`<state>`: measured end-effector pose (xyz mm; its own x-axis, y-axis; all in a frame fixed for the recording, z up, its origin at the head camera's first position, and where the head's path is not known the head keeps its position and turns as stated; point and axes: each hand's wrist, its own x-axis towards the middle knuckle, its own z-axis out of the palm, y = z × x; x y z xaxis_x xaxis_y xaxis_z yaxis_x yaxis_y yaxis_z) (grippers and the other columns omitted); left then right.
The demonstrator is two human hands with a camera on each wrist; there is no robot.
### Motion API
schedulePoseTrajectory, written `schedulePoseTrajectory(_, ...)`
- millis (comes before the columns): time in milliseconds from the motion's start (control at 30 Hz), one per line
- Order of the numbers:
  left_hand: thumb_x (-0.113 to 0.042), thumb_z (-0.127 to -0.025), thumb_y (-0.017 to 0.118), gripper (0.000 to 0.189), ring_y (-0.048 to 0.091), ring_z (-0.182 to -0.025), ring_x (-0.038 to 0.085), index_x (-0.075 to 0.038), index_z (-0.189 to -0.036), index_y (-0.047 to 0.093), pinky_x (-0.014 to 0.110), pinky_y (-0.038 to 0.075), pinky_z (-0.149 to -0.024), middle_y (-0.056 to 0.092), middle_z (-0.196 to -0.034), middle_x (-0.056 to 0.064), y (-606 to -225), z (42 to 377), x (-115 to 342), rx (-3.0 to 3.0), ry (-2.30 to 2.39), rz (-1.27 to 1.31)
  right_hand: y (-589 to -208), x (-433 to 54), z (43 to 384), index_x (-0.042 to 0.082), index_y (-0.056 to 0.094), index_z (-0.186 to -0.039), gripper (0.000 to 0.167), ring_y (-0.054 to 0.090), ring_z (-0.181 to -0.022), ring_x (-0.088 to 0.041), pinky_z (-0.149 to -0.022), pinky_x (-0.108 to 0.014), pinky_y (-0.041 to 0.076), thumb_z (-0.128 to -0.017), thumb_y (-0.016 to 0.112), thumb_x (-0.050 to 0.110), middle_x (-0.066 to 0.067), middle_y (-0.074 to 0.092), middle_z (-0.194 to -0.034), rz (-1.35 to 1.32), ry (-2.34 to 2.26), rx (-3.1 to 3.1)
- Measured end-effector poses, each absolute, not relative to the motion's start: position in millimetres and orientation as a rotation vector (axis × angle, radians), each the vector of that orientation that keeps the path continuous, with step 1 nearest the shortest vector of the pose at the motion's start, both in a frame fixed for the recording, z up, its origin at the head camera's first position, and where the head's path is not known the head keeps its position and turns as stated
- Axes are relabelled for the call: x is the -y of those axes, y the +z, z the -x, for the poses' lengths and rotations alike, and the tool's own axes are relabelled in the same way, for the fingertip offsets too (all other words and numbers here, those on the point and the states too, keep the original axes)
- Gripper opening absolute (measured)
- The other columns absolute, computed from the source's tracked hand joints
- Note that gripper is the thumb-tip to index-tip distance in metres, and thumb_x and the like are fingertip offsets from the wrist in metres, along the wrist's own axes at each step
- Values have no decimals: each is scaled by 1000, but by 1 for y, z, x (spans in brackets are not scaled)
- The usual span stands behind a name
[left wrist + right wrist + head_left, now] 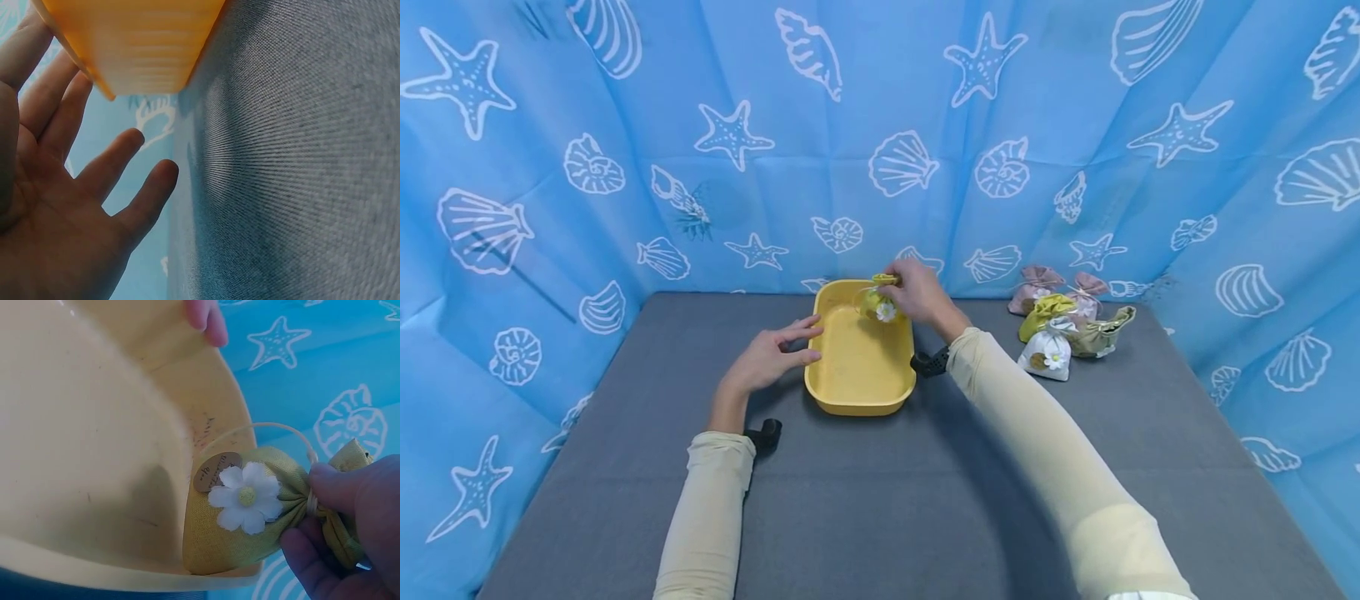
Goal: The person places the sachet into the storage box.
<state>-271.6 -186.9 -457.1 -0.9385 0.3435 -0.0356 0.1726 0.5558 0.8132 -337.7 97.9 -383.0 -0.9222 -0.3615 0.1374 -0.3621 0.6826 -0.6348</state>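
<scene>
My right hand (917,292) pinches a yellow-green drawstring sachet (244,512) by its tied neck, over the far right corner of a yellow plastic tub (857,367). A white fabric daisy (247,497) and a small round brown tag (217,472) decorate the sachet's front, and a pale cord loops from its neck. At the tub's left side is my left hand (771,358), fingers spread and fingertips right at the rim. In the left wrist view that palm (56,231) shows beside the tub's outer wall (144,50), holding nothing.
Several more sachets sit in a cluster at the back right of the grey table (865,500): a white one (1047,357) in front, a yellow-green one (1043,315), a brown one (1097,335) and pink ones (1033,287) behind. A blue shell-print curtain (820,192) surrounds the table's back and sides.
</scene>
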Motion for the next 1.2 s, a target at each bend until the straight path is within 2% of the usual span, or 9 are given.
schedulePoseTrajectory(167,-39,-95,73,54,31,-156,28,-22,-144,60,58,36,-122,40,-163,-13,-459,272,185,-2593,1329,-453,-391,-94,345,0,72,-116,22,69,-97,-27,-84,-40,60,-101,65,15,-16,74,-111,-632,1014,2917)
schedulePoseTrajectory(400,-40,-95,72,54,32,-155,28,-24,-145,60,58,37,-121,39,-163,-14,-461,273,186,-2601,1316,-436,-401,-84,349,-2,67,-125,28,69,-108,-30,-94,-41,60,-102,63,13,-19,71,-122,-618,957,3008)
schedulePoseTrajectory(600,-42,-95,71,54,31,-156,28,-25,-145,59,59,35,-122,37,-164,-16,-460,275,186,-2595,1311,-428,-402,-82,349,-1,63,-130,30,68,-105,-28,-88,-40,58,-104,59,15,-18,69,-123,-558,950,3065)
schedulePoseTrajectory(733,-42,-95,72,53,31,-156,28,-27,-145,59,59,33,-123,37,-163,-18,-459,275,186,-2593,1313,-414,-402,-82,348,-1,60,-134,32,68,-105,-28,-89,-41,58,-106,55,15,-18,68,-124,-557,947,3084)
schedulePoseTrajectory(867,-43,-95,72,53,31,-156,28,-27,-144,59,59,33,-123,37,-163,-19,-460,275,187,-2592,1310,-406,-402,-83,348,-1,56,-138,36,65,-113,-30,-96,-43,57,-106,54,16,-19,65,-129,-573,941,3081)
schedulePoseTrajectory(1100,-43,-95,72,54,29,-156,27,-25,-144,60,58,34,-123,36,-163,-18,-461,274,187,-2592,1319,-398,-401,-91,345,0,46,-149,48,44,-141,-35,-115,-49,44,-106,55,19,-20,48,-150,-602,969,3047)
schedulePoseTrajectory(1200,-43,-95,72,53,29,-157,27,-28,-144,60,59,33,-123,36,-163,-19,-461,274,186,-2590,1321,-385,-398,-97,342,-1,45,-150,51,42,-143,-36,-118,-50,41,-105,57,20,-21,45,-153,-604,1016,3009)
